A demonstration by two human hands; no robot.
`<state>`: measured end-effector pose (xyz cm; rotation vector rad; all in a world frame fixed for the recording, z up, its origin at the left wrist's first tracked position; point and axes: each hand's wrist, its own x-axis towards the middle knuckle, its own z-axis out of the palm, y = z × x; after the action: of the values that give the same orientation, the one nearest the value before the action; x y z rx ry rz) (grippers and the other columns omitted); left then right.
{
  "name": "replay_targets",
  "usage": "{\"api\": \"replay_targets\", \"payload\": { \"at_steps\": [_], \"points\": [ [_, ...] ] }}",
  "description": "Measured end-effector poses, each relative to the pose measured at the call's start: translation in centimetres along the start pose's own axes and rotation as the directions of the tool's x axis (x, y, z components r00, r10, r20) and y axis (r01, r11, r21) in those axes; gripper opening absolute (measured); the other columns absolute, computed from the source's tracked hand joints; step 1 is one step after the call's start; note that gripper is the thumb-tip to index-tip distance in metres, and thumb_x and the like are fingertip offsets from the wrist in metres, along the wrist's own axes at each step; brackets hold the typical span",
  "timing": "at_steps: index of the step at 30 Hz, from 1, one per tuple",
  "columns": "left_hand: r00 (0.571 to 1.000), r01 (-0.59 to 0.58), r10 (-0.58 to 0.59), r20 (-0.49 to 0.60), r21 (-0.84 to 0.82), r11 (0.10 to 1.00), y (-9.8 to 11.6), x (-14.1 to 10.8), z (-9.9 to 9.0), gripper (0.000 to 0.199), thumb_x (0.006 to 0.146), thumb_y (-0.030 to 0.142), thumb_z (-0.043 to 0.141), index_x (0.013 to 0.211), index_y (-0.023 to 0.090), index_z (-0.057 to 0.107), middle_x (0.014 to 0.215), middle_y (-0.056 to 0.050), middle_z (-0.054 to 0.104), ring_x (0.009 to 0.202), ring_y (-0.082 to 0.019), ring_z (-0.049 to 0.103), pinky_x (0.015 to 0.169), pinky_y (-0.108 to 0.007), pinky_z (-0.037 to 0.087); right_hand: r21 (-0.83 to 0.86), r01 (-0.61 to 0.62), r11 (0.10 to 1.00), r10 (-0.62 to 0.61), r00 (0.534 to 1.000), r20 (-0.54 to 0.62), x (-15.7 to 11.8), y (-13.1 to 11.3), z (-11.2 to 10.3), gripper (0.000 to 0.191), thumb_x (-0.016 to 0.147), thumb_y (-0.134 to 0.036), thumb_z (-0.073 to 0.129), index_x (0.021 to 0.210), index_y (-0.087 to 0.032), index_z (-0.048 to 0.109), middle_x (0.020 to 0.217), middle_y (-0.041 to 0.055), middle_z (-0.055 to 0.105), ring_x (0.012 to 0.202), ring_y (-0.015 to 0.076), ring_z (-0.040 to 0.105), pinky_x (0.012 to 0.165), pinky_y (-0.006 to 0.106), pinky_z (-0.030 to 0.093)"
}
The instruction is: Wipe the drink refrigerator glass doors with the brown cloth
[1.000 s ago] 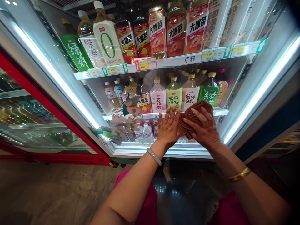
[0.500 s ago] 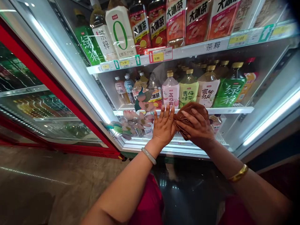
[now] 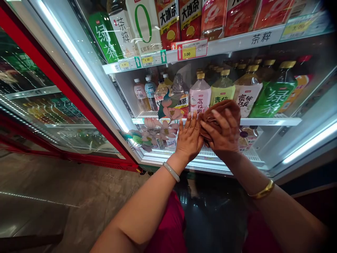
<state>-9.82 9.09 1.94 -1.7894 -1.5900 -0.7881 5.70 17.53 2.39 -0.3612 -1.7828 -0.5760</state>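
My right hand (image 3: pixel 223 131) presses a crumpled brown cloth (image 3: pixel 228 108) against the glass door of a lit drinks cooler, its fingers curved over the cloth. Just left of it, my left hand (image 3: pixel 189 137) lies flat on the glass with its fingers spread, holding nothing. The edge of the cloth meets the left hand's side. A flower decal (image 3: pixel 160 130) is on the glass to the left. Behind the glass stand a pink-labelled bottle (image 3: pixel 200 94) and a green-labelled bottle (image 3: pixel 275 95); the cloth partly covers a yellow-green bottle (image 3: pixel 222 88).
Cartons and bottles fill the upper shelf (image 3: pixel 226 45), which carries price tags. A red-framed cooler (image 3: pixel 79 109) stands at the left. Below are the brown floor (image 3: pixel 86 200) and a dark reflective surface (image 3: pixel 216 214).
My right hand and the cloth have moved slightly up, and the cloth now covers part of the yellow-green bottle. The cooler appears larger and shifted in view. My left hand remains flat on the glass.
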Motion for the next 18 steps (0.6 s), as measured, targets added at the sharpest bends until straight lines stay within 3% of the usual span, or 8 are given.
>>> {"api": "replay_targets", "payload": {
  "at_steps": [5,9,12,14,18],
  "points": [
    [1.000,0.025,-0.025,-0.013,-0.009,1.000,-0.5,-0.7,-0.1,0.081,0.104,0.021,0.042,0.170,0.016,-0.004,0.178,-0.017,0.014,0.166,-0.025,0.005,0.136,-0.053,0.009,0.031,0.175,0.984,-0.177,0.981,0.079,-0.8,2.0,-1.3,0.054,0.092,-0.034,0.075,0.144,-0.035,0.059,0.155,0.0025,0.056,0.156,0.0257,0.038,0.133,0.055,0.033],
    [0.994,0.091,-0.092,-0.058,-0.021,0.996,-0.3,-0.5,-0.2,0.083,0.104,0.021,0.043,0.170,0.017,-0.006,0.178,-0.018,0.014,0.166,-0.025,0.001,0.135,-0.056,0.007,0.037,-0.020,0.999,0.018,0.999,0.050,0.7,3.7,-3.0,0.057,0.091,-0.035,0.075,0.146,-0.034,0.059,0.165,0.0050,0.044,0.158,0.0347,0.033,0.130,0.058,0.036],
    [0.992,0.107,-0.109,-0.061,-0.024,0.994,-0.1,-0.3,-0.3,0.085,0.103,0.020,0.045,0.170,0.018,-0.007,0.178,-0.017,0.011,0.166,-0.027,0.001,0.135,-0.058,0.006,0.026,-0.119,0.993,0.118,0.993,0.025,1.2,2.7,-2.8,0.055,0.091,-0.033,0.075,0.143,-0.031,0.062,0.169,0.0078,0.038,0.160,0.0394,0.029,0.129,0.062,0.035],
    [0.991,0.123,-0.124,-0.041,-0.032,0.992,0.1,-0.3,-0.2,0.088,0.102,0.019,0.047,0.170,0.020,-0.009,0.179,-0.016,0.005,0.166,-0.029,0.001,0.134,-0.061,0.006,0.036,-0.079,0.996,0.077,0.996,0.039,0.6,1.5,-2.2,0.053,0.091,-0.034,0.075,0.143,-0.030,0.062,0.168,0.0092,0.039,0.161,0.0383,0.027,0.130,0.065,0.032],
    [0.989,0.149,-0.150,-0.014,-0.059,0.987,0.5,-0.1,0.1,0.098,0.095,0.014,0.050,0.169,0.022,-0.014,0.177,-0.013,-0.010,0.165,-0.032,-0.004,0.133,-0.065,0.008,0.048,0.124,0.991,-0.129,0.984,0.119,-1.2,0.5,-1.3,0.048,0.092,-0.029,0.073,0.138,-0.033,0.064,0.155,0.0050,0.057,0.159,0.0284,0.034,0.132,0.060,0.030]
  ]
}}
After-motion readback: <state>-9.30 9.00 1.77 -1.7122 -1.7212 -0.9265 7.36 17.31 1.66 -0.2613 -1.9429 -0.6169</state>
